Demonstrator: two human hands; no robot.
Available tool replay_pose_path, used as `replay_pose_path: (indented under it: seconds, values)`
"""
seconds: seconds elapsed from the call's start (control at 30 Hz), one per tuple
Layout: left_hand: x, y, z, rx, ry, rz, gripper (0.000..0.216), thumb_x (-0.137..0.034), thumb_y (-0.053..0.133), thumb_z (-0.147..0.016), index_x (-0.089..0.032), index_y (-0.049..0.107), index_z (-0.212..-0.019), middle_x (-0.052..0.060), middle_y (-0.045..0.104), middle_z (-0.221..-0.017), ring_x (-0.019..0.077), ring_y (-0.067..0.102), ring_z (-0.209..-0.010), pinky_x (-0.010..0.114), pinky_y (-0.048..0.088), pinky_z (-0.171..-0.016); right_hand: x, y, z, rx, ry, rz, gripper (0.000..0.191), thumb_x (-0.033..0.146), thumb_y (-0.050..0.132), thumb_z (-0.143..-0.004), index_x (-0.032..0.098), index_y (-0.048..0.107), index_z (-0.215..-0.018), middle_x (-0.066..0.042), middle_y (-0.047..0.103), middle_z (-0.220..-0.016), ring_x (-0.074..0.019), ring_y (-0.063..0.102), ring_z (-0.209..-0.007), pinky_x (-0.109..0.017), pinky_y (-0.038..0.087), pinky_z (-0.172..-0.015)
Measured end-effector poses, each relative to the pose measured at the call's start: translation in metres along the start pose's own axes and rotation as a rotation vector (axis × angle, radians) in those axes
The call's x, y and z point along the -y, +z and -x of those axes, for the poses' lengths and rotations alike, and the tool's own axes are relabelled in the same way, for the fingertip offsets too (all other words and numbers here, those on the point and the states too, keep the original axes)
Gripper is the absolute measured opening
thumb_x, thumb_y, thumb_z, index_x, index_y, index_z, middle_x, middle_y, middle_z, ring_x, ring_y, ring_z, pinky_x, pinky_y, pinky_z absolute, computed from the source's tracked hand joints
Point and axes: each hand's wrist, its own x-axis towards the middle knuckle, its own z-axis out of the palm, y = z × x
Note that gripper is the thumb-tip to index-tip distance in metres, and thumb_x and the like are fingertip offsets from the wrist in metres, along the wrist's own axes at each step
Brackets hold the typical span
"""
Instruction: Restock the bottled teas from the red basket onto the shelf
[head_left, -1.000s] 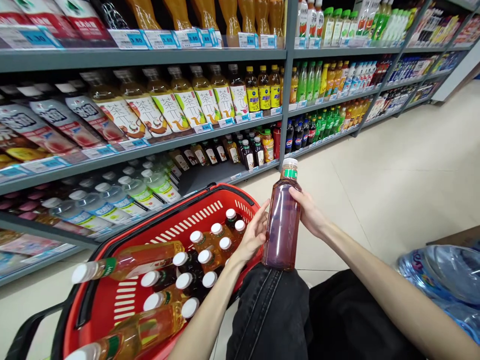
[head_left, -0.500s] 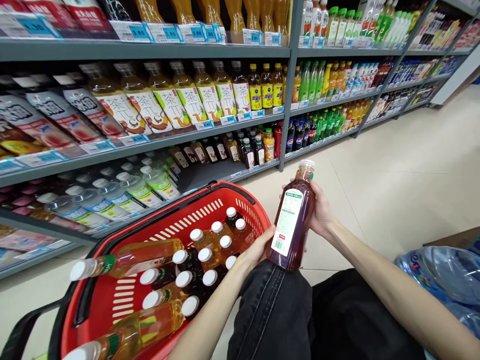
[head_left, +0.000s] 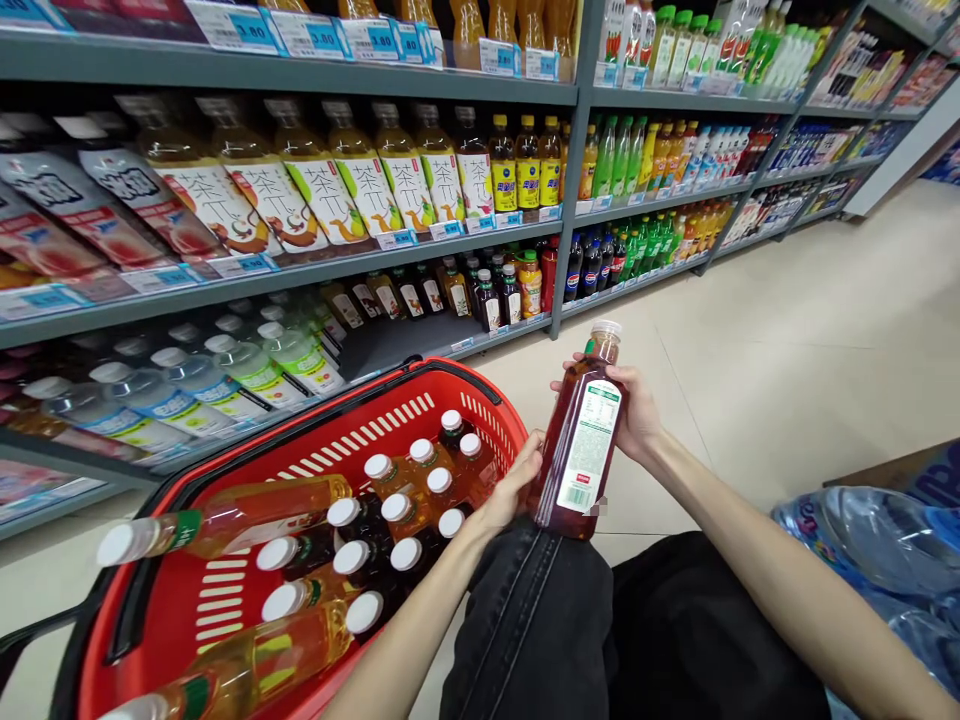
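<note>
Gripping dark red bottle [head_left: 581,440] with left hand [head_left: 514,485] curled low, right hand [head_left: 637,415] wrapped high; best steadied on knee [head_left: 540,600] below hands, label up.

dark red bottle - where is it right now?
Head view, right of centre: the dark red bottle sits tilted between the left hand, low on it, and the right hand behind its shoulder, just right of the red basket.

Both forearms [head_left: 409,640] are bare; the legs wear black denim trousers [head_left: 675,640].
</note>
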Motion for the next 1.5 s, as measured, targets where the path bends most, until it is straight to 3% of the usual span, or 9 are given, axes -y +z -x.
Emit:
replay_pose_path:
  seconds: [0.17, 0.43, 0.83, 1.0, 1.1, 1.33, 1.5]
  values:
    - [-0.011, 0.008, -0.001, 0.105, 0.019, -0.073, 0.053, -0.046, 0.081, -0.08, -0.02, 0.058, -0.12, 0.008, 0.068, -0.124, 0.0296, 0.061, -0.119, 0.037, 0.041, -0.098, 0.0, -0.007, -0.003, -0.022, -0.01, -0.118, 0.038, 0.048, 0.064, -0.072, 0.02, 0.073, -0.097, -0.006, 0.078, -0.1, -0.0361, 0.073, -0.103, -0.054, 0.06, -0.09]
    - [-0.015, 0.01, -0.001, 0.097, 0.016, -0.151, 0.06, -0.05, 0.082, -0.078, -0.022, 0.058, -0.126, 0.008, 0.068, -0.126, 0.0299, 0.06, -0.12, 0.038, 0.04, -0.102, 0.001, -0.006, -0.005, -0.011, 0.015, -0.167, 0.034, 0.053, 0.067, -0.07, 0.024, 0.066, -0.086, -0.007, 0.077, -0.094, -0.0376, 0.074, -0.101, -0.053, 0.061, -0.085]
    - [-0.018, 0.008, 0.002, 0.189, -0.016, -0.137, 0.088, -0.055, 0.085, -0.074, -0.024, 0.053, -0.15, 0.012, 0.054, -0.153, 0.0409, 0.044, -0.145, 0.049, 0.034, -0.118, 0.002, -0.006, -0.002, -0.037, 0.005, -0.139, 0.034, 0.053, 0.068, -0.072, 0.024, 0.067, -0.089, -0.007, 0.077, -0.098, -0.0372, 0.073, -0.103, -0.053, 0.061, -0.087]
    - [-0.019, 0.008, 0.005, 0.174, -0.041, -0.109, 0.085, -0.041, 0.081, -0.077, -0.027, 0.05, -0.155, 0.007, 0.05, -0.16, 0.038, 0.039, -0.15, 0.049, 0.028, -0.125, 0.002, -0.004, -0.003, -0.063, 0.008, -0.095, 0.031, 0.048, 0.07, -0.078, 0.022, 0.071, -0.095, -0.007, 0.077, -0.104, -0.0343, 0.074, -0.102, -0.05, 0.062, -0.089]
    - [-0.015, 0.007, 0.005, 0.159, -0.045, -0.074, 0.078, -0.038, 0.076, -0.077, -0.023, 0.055, -0.15, 0.01, 0.058, -0.153, 0.039, 0.045, -0.147, 0.049, 0.032, -0.122, 0.001, -0.003, -0.003, -0.071, -0.005, -0.048, 0.032, 0.05, 0.073, -0.082, 0.022, 0.071, -0.096, -0.005, 0.078, -0.106, -0.032, 0.075, -0.099, -0.046, 0.062, -0.087]
    - [-0.003, 0.007, 0.005, 0.14, -0.156, 0.299, 0.081, -0.042, 0.064, -0.066, -0.008, 0.061, -0.14, 0.022, 0.072, -0.127, 0.0485, 0.063, -0.124, 0.06, 0.046, -0.105, 0.002, -0.005, 0.003, 0.142, 0.044, -0.012, 0.051, 0.064, 0.072, -0.08, 0.027, 0.069, -0.116, -0.006, 0.077, -0.117, -0.0332, 0.072, -0.105, -0.047, 0.059, -0.085]
    - [-0.009, 0.007, 0.003, 0.078, -0.226, 0.318, 0.077, -0.053, 0.058, -0.071, -0.002, 0.067, -0.129, 0.028, 0.073, -0.121, 0.0544, 0.064, -0.119, 0.066, 0.049, -0.097, 0.008, -0.004, 0.009, 0.299, 0.073, 0.144, 0.063, 0.032, 0.091, -0.063, 0.029, 0.067, -0.121, 0.0, 0.076, -0.103, -0.025, 0.07, -0.09, -0.037, 0.057, -0.079]
